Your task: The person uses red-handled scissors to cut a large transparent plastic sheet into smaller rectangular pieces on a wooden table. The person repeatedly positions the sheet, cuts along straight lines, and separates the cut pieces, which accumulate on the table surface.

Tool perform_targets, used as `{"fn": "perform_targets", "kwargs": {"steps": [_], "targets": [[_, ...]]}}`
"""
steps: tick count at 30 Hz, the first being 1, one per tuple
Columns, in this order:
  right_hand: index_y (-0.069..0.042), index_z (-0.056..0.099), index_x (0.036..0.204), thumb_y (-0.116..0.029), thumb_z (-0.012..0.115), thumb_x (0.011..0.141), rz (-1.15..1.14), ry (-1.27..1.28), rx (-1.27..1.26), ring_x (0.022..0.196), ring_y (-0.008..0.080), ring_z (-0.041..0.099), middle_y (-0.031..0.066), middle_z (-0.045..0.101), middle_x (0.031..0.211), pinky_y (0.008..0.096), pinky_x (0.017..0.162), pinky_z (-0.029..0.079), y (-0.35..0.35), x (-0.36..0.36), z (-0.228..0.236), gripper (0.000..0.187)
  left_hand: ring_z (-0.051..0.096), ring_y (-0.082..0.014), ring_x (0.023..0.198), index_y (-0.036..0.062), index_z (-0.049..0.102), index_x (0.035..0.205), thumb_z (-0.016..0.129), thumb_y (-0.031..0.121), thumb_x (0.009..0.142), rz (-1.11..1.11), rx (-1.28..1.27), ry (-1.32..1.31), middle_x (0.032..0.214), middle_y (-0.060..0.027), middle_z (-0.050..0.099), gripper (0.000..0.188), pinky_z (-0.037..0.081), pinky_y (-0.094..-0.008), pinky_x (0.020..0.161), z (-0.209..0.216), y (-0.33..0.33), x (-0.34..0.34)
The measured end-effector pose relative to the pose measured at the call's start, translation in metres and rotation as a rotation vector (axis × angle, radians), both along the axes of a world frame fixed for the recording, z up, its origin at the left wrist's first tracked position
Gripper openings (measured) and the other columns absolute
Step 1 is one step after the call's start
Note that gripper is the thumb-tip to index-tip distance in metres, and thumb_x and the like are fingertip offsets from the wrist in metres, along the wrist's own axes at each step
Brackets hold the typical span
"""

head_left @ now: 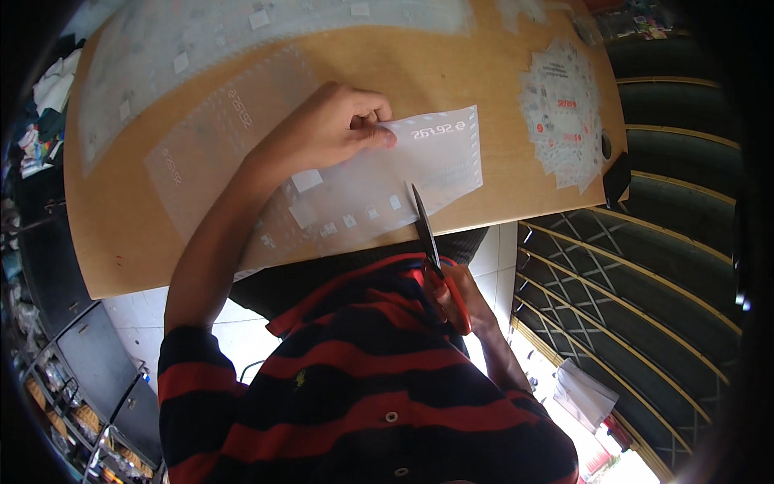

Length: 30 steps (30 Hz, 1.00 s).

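A translucent printed sheet [442, 161] was held over the near edge of a wooden bench [439, 68], seen from above. Its upper edge was pinched between the thumb and curled fingers of the left hand [348, 121]. Pale lettering, seen reversed, was printed near its upper right corner, and small white squares were spread over its lower left part. The right end was lit more brightly than the rest.

Red-handled scissors [426, 224] were gripped in the right hand [463, 279], below the bench's near edge and close to the body. The dark blades were pointed up and away, and the tip was laid across the sheet's lower part, right of its middle. How far the blades were parted could not be told. The hands were kept well apart, the left one higher and farther from the body.

A flat sheet [193, 153] was partly covered by the left forearm. Along the far left of the bench a large sheet [282, 40] was spread, and on the right a fanned pile [560, 121] with red and dark print was laid. A red-and-black striped shirt [347, 363] was worn by the person. The right side was filled by a dark shutter [645, 222] crossed with yellow bars.
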State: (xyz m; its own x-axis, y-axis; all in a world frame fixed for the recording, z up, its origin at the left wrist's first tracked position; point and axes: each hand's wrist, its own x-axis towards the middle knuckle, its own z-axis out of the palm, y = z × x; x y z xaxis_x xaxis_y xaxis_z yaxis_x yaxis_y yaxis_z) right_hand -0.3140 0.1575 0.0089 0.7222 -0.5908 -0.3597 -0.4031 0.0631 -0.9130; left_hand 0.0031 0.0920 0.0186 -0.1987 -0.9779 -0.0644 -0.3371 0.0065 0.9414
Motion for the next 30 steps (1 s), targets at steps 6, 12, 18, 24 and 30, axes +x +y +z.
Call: {"fn": "perform_targets", "kwargs": {"steps": [6, 12, 18, 24, 30], "targets": [[-0.006, 0.046, 0.069, -0.077, 0.042, 0.086, -0.016, -0.003, 0.033, 0.039, 0.0073, 0.047, -0.0017, 0.043, 0.048, 0.0222, 0.037, 0.035, 0.002, -0.003, -0.002, 0.073, 0.053, -0.0069, 0.06, -0.0025, 0.063, 0.089, 0.072, 0.013, 0.087, -0.007, 0.088, -0.008, 0.065, -0.0041, 0.06, 0.018, 0.04, -0.0252, 0.054, 0.006, -0.002, -0.001], [-0.003, 0.049, 0.07, -0.05, 0.053, 0.093, -0.002, 0.069, 0.042, 0.043, 0.0162, 0.046, 0.0047, 0.044, 0.051, 0.0315, 0.043, 0.036, 0.005, -0.011, -0.009, 0.053, 0.053, -0.0067, 0.06, -0.0027, 0.064, 0.089, 0.072, 0.013, 0.087, 0.005, 0.081, 0.029, 0.066, -0.0035, 0.06, 0.018, 0.04, -0.0248, 0.054, 0.003, -0.002, 0.0], [-0.001, 0.05, 0.07, -0.032, 0.059, 0.096, 0.028, 0.03, -0.109, 0.044, 0.0201, 0.043, 0.0076, 0.043, 0.053, 0.0358, 0.045, 0.035, 0.003, -0.008, -0.003, 0.042, 0.051, -0.006, 0.06, -0.0023, 0.064, 0.089, 0.073, 0.013, 0.087, -0.001, 0.05, 0.018, 0.065, -0.0028, 0.059, 0.018, 0.039, -0.024, 0.054, 0.003, -0.002, 0.001], [0.0, 0.051, 0.072, -0.06, 0.048, 0.094, 0.065, 0.111, -0.039, 0.051, 0.0254, 0.049, 0.0108, 0.047, 0.057, 0.0391, 0.05, 0.039, 0.002, -0.01, -0.004, 0.064, 0.051, -0.0066, 0.059, -0.0013, 0.065, 0.088, 0.074, 0.015, 0.086, -0.017, -0.01, 0.003, 0.065, -0.0034, 0.061, 0.019, 0.039, -0.0249, 0.053, 0.004, -0.002, 0.001], [0.001, 0.053, 0.08, -0.078, 0.037, 0.087, 0.077, 0.183, -0.068, 0.058, 0.0324, 0.056, 0.0146, 0.052, 0.061, 0.0414, 0.057, 0.043, 0.001, -0.004, -0.008, 0.082, 0.054, -0.0085, 0.059, 0.0006, 0.065, 0.087, 0.075, 0.016, 0.084, -0.1, -0.087, -0.027, 0.07, -0.0054, 0.068, 0.019, 0.041, -0.0258, 0.055, 0.004, 0.0, -0.005]]}}
